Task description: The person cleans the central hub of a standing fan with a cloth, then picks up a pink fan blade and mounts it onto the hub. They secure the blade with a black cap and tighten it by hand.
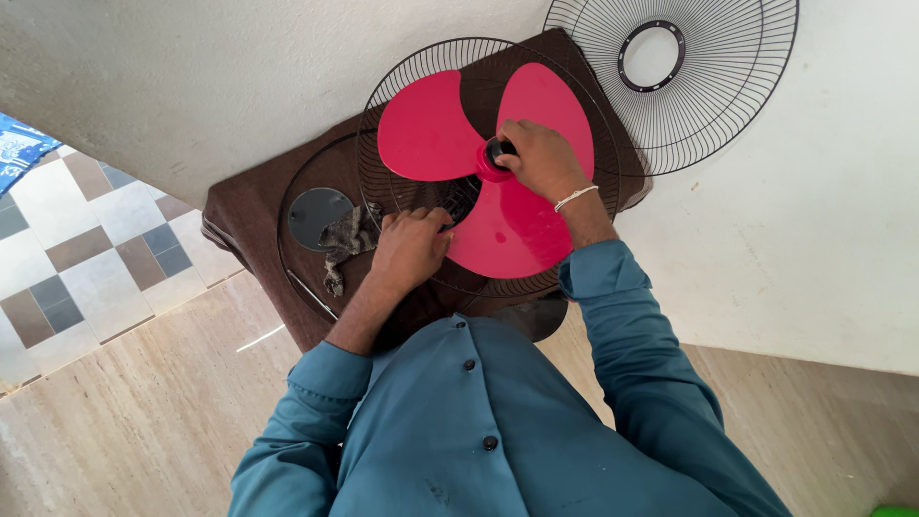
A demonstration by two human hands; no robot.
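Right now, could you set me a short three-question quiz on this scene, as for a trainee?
1. True or false: the right hand grips the black cap at the hub of the red fan blade.
2. What does the left hand rest on: A the rear wire guard, B the loose guard, C the tiled floor?
3. What lies beside the grey disc?

Key: 1 true; 2 A; 3 a rag.

Fan blade [507, 220]: crimson red. Hub cap [497, 153]: black. Wire guards [689, 86]: black. Cloth [258, 211]: dark brown. Shirt [498, 421]: teal. Floor tiles [86, 249]: grey-brown-white checks.
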